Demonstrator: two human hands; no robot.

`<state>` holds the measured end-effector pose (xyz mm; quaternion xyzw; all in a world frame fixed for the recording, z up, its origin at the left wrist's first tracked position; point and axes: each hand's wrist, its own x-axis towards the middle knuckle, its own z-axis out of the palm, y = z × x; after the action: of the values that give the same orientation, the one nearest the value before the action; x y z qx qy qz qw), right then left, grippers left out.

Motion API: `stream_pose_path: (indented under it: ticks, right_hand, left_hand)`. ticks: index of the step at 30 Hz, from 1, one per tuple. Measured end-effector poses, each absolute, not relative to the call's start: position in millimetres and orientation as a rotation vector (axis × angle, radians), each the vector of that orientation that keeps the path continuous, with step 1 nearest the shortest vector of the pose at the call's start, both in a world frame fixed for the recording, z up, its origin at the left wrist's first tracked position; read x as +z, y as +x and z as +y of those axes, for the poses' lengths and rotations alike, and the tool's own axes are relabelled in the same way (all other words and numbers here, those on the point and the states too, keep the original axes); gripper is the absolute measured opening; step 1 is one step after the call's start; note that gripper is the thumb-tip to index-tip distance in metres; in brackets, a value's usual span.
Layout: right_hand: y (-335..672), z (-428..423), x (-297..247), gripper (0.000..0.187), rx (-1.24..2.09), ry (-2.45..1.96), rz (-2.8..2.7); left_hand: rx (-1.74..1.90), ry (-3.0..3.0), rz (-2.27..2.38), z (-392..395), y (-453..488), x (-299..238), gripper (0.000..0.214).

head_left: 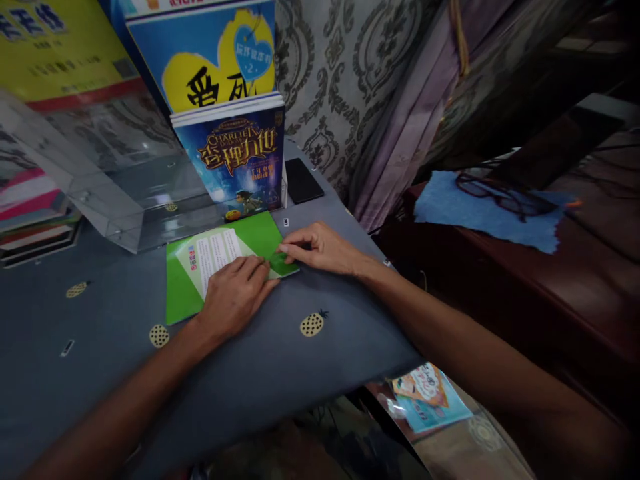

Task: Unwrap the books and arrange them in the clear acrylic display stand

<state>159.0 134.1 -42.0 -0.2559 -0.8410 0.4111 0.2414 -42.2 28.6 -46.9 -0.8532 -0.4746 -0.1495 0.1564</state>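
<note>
A green book (180, 287) with a pale printed panel lies flat on the grey cloth, close in front of an upright book stand. My left hand (237, 293) rests across its lower middle, palm down with the fingers lying on the cover, covering part of the text. At the book's right end, my right hand (315, 248) has thumb and forefinger pinched together on the edge near the corner. Whether it grips the cover alone or some pages too, I cannot tell.
Behind stand a dark blue book (240, 160), a blue-and-yellow book (155, 60) and a clear holder (110, 207). A black phone (303, 180) lies near the curtain (400, 133). Glasses (505, 193) rest on a blue cloth (440, 203) at right. More books (430, 400) lie below the table.
</note>
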Motion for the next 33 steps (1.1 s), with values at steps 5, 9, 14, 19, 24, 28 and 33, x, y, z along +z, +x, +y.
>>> stream_pose_path:
  ticks: [5, 9, 14, 19, 24, 28, 33]
  right_hand:
    - [168.1, 123.5, -52.3, 0.034, 1.213, -0.767, -2.121]
    - [175.8, 119.5, -56.1, 0.03, 1.316, -0.729, -2.047]
    - [178.5, 123.0, -55.8, 0.029, 1.377, -0.707, -2.041]
    - [179.1, 126.0, -55.6, 0.029, 1.335, -0.68, -2.069]
    - [179.1, 126.6, -56.2, 0.029, 1.326, -0.679, -2.079]
    - [179.2, 126.8, -55.9, 0.028, 1.318, -0.688, -2.09]
    - [179.3, 127.3, -55.9, 0.028, 1.346, -0.677, -2.088]
  left_hand:
    - [-0.426, -2.465, -1.378, 29.1, -42.3, -42.8, 0.033]
    - [-0.416, -2.49, -1.449, 29.2, -41.6, -39.8, 0.032]
    - [-0.4, -2.484, -1.566, 27.6, -38.1, -35.6, 0.03]
    - [-0.377, -2.471, -1.662, 27.4, -35.7, -32.2, 0.029]
    - [-0.352, -2.461, -1.665, 26.5, -33.3, -31.5, 0.03]
    - [-0.328, -2.447, -1.666, 25.5, -32.0, -30.7, 0.03]
    - [-0.275, -2.45, -1.696, 25.5, -31.5, -29.2, 0.029]
